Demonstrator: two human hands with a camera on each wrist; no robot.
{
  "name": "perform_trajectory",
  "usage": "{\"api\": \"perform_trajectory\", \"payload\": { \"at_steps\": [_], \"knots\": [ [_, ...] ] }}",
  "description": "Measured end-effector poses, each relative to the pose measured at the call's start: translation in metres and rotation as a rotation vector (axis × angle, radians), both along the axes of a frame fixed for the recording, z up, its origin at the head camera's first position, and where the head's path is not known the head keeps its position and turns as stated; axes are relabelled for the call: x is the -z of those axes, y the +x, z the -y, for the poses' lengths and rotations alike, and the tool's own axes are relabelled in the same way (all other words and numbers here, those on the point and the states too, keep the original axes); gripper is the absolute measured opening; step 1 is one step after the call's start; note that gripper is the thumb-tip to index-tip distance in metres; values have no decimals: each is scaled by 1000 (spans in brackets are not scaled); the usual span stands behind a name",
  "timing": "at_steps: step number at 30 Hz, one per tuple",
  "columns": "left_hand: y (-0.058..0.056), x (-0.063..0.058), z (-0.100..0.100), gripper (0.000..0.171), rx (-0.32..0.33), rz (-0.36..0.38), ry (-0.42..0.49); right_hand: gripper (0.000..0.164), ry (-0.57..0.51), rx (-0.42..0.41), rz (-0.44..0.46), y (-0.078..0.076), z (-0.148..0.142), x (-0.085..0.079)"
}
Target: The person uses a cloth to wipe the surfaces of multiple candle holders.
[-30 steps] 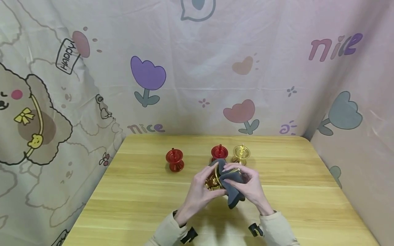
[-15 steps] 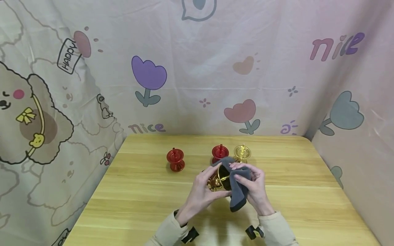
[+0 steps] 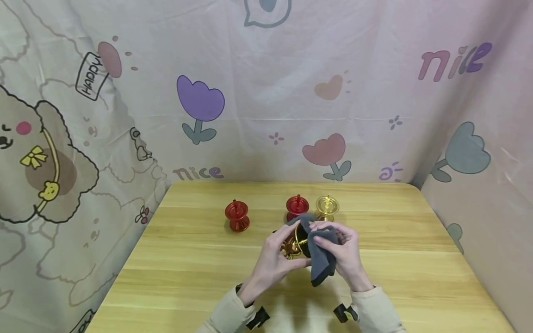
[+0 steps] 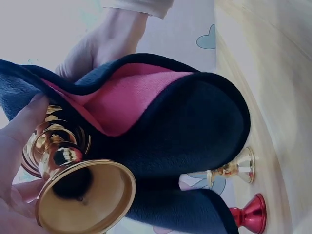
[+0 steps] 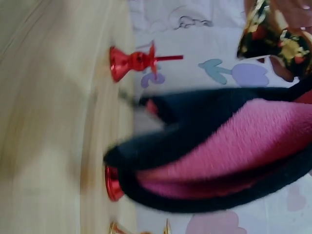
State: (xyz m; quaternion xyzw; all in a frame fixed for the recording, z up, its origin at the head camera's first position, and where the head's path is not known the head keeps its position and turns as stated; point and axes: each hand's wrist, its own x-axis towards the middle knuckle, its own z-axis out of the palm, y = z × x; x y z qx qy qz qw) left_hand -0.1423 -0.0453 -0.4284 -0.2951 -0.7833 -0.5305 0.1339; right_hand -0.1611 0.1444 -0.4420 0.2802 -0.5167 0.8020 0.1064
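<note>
Above the middle of the table, my left hand (image 3: 270,259) grips a shiny gold candle holder (image 3: 290,248) tipped on its side, its cup facing right. The left wrist view shows the hollow underside of its flared base (image 4: 105,195). My right hand (image 3: 349,254) pinches a dark grey cloth (image 3: 322,264) at the cup's mouth, near the spike inside. The cloth's pink reverse side (image 4: 131,100) shows in both wrist views, and a loose end hangs below the right hand. The folds hide part of the cup and some right fingertips.
A red candle holder (image 3: 237,216) stands at the back left of the wooden table (image 3: 187,263). Behind the hands are a second red candle holder (image 3: 297,205) and a gold one (image 3: 327,206), partly covered by the cloth. A printed curtain (image 3: 258,92) surrounds the table.
Since a second ago, my right hand and the cloth have shifted a little right, uncovering more of the cup's inside. Over the last half second they moved slightly. The left hand keeps its grip.
</note>
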Motion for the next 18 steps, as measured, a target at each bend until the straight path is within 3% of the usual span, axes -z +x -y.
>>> {"api": "perform_trajectory", "payload": {
  "at_steps": [3, 5, 11, 15, 18],
  "knots": [
    [0, 1, 0, 80, 13, 13, 19, 37, -84, -12, 45, 3, 1, -1],
    [-1, 2, 1, 79, 30, 36, 47, 36, -52, 40, 17, 4, 2, 0],
    [-3, 1, 8, 73, 69, 218, 150, 29, 247, 268, -298, 7, 6, 10],
    [-5, 0, 12, 70, 91, 360, 186, 29, 339, 307, -402, 8, 2, 14],
    [-6, 0, 14, 65, 97, 437, 212, 36, 364, 269, -454, 7, -2, 14]
  ]
}}
